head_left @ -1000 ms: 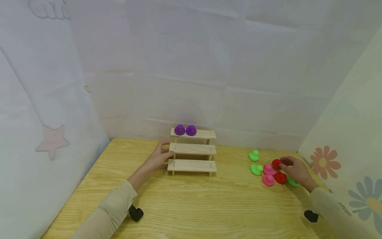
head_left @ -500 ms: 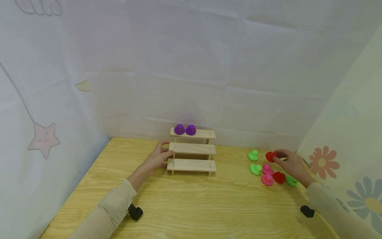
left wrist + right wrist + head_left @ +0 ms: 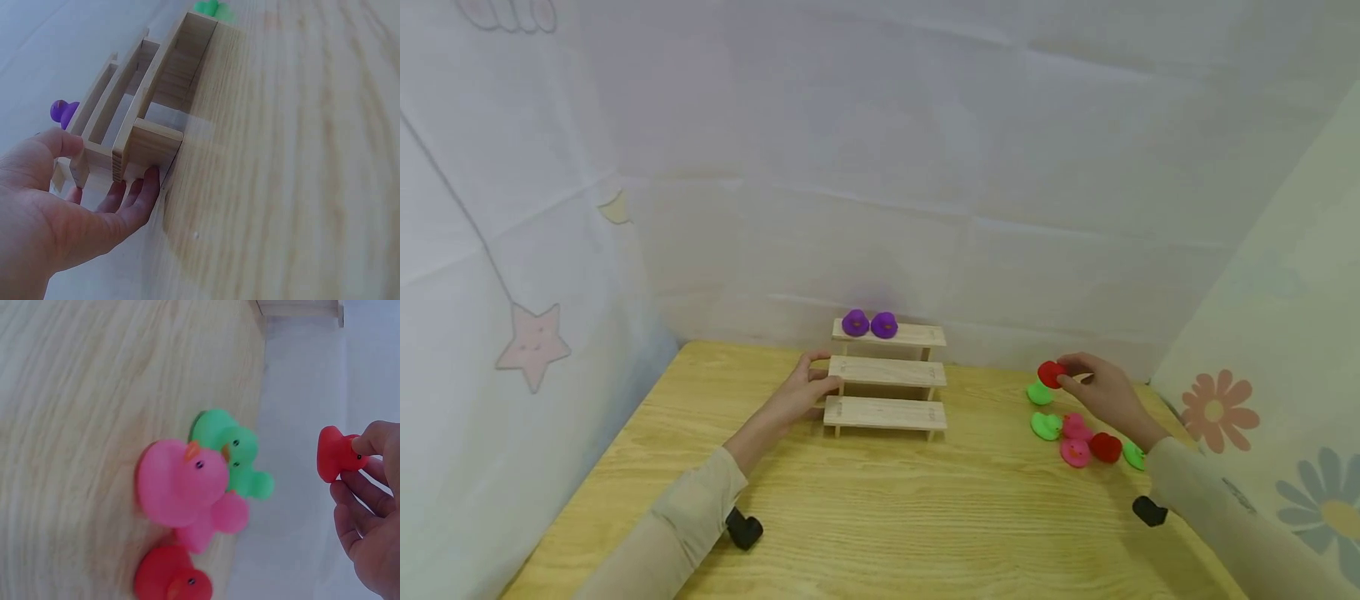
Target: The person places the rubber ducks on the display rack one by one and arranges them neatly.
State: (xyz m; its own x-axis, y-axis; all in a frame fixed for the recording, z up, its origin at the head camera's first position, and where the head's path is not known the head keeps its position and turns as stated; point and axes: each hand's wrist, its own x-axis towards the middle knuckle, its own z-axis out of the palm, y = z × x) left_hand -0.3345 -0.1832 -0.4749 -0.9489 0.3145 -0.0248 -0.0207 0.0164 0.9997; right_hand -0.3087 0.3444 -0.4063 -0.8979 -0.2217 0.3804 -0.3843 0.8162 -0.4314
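My right hand (image 3: pixel 1103 390) pinches a red rubber duck (image 3: pixel 339 454) between thumb and fingers, lifted above the table near a green duck (image 3: pixel 1040 393). My left hand (image 3: pixel 796 390) grips the left end of a three-step wooden display stand (image 3: pixel 887 371); in the left wrist view its thumb lies on a step's end and its fingers curl against the side. Two purple ducks (image 3: pixel 870 324) sit side by side at the left of the top step. The two lower steps bear nothing.
Below the right hand lie pink ducks (image 3: pixel 181 481), another red duck (image 3: pixel 1105 447) and more green ducks (image 3: pixel 1047 426). White cloth walls (image 3: pixel 865 167) enclose the wooden table (image 3: pixel 925 517) behind and at the sides. Black wrist-camera pieces (image 3: pixel 744 528) show under both sleeves.
My right hand has lifted the red duck off the group and carried it left and toward the back. The left hand keeps its place on the stand.
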